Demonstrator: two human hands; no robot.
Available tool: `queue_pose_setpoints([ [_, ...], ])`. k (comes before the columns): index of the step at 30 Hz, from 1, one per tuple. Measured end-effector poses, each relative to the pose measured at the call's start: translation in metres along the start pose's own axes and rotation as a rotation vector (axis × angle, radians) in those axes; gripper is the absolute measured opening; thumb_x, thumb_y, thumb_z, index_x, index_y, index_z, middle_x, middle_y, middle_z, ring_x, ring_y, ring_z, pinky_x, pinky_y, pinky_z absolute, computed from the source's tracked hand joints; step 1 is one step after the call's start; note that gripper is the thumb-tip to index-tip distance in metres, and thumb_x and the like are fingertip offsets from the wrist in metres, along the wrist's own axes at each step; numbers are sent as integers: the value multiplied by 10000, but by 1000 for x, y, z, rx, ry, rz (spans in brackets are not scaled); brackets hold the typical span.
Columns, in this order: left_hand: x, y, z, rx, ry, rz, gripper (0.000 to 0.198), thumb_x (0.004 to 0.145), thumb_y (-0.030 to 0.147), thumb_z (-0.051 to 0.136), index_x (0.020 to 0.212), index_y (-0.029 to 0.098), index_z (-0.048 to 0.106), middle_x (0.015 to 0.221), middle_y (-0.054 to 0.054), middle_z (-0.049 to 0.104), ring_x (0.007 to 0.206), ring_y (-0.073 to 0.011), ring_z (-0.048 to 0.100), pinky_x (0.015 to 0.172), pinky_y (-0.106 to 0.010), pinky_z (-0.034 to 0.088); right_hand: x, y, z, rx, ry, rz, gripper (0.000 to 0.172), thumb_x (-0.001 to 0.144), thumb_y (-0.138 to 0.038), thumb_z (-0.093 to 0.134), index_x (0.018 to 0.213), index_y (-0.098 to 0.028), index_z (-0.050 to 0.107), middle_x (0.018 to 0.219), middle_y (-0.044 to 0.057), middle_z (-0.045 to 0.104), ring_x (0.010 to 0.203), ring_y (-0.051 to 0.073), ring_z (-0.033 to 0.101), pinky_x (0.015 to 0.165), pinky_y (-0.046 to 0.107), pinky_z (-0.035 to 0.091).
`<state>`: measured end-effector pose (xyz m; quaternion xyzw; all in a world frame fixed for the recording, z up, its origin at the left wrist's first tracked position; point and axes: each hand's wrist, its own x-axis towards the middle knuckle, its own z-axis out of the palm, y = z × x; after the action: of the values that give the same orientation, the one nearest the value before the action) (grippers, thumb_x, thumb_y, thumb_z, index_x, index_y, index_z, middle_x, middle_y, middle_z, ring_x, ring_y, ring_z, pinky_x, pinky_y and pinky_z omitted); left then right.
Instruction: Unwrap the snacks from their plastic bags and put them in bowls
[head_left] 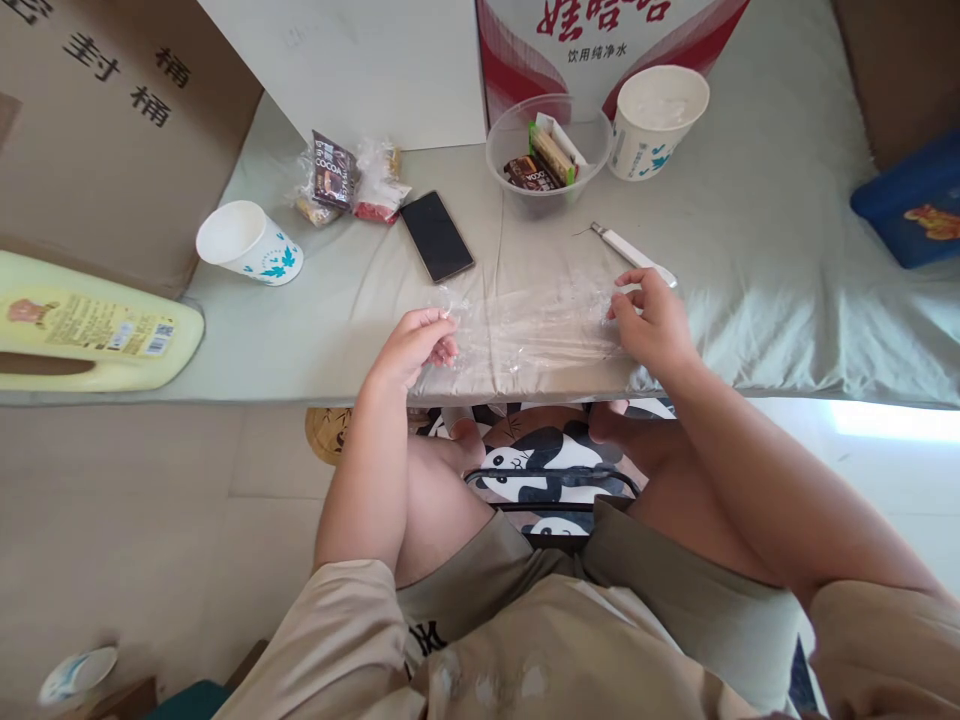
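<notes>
A sheet of clear plastic wrap lies stretched across the near edge of a surface covered in pale green cloth. My left hand pinches the sheet's left end with curled fingers. My right hand pinches its right end, fingers closed on the film. A white-handled knife lies just beyond my right hand.
A black phone lies behind the wrap. A clear bowl of snack packets and a paper cup stand at the back. Wrapped snacks, another paper cup, a yellow jug and cardboard boxes sit left. A blue container is right.
</notes>
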<state>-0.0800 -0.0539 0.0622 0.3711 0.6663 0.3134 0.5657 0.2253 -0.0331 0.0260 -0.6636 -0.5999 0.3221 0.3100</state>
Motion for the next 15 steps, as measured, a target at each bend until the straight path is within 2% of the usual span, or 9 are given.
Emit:
queue_pose_setpoints([
  [2, -4, -2, -4, 39, -89, -11, 213, 685, 218, 774, 638, 172, 572, 526, -34, 647, 407, -101, 565, 375, -159, 338, -1, 1, -2, -63, -15, -20, 145, 897, -320, 526, 1035, -279, 508, 720, 14, 687, 505, 205, 545, 638, 422, 502],
  [4, -6, -5, -7, 93, -151, -15, 228, 643, 212, 826, 640, 162, 603, 517, -36, 645, 375, -84, 516, 359, -159, 304, -3, 4, -4, -100, -18, -49, 136, 901, -318, 517, 1031, -279, 518, 673, 13, 680, 538, 228, 578, 659, 429, 501],
  [7, -6, -10, -8, 150, -182, -4, 231, 616, 216, 868, 643, 158, 646, 458, -12, 595, 333, -67, 439, 351, -167, 284, -4, 8, -6, -175, 17, -99, 159, 894, -310, 520, 1049, -282, 543, 650, 21, 671, 616, 260, 616, 672, 430, 501],
  [11, -8, -12, -9, 288, -214, -21, 262, 595, 232, 893, 615, 159, 642, 482, -39, 613, 377, -102, 501, 378, -190, 298, -6, 12, -10, -341, 66, -77, 234, 867, -307, 550, 1099, -271, 564, 771, 70, 702, 725, 309, 637, 715, 486, 507],
  [13, -9, -13, -10, 403, -206, -31, 318, 620, 276, 886, 557, 170, 592, 489, -43, 604, 408, -121, 517, 402, -213, 315, -6, 13, -12, -394, 45, -59, 298, 836, -317, 589, 1129, -267, 566, 863, 94, 705, 764, 327, 639, 729, 520, 509],
  [15, -8, -14, -12, 508, -81, 22, 367, 667, 344, 859, 543, 188, 552, 503, -25, 566, 466, -139, 521, 455, -243, 360, -5, 13, -12, -418, 34, -87, 374, 807, -327, 617, 1172, -268, 564, 959, 117, 691, 812, 340, 639, 734, 534, 516],
])
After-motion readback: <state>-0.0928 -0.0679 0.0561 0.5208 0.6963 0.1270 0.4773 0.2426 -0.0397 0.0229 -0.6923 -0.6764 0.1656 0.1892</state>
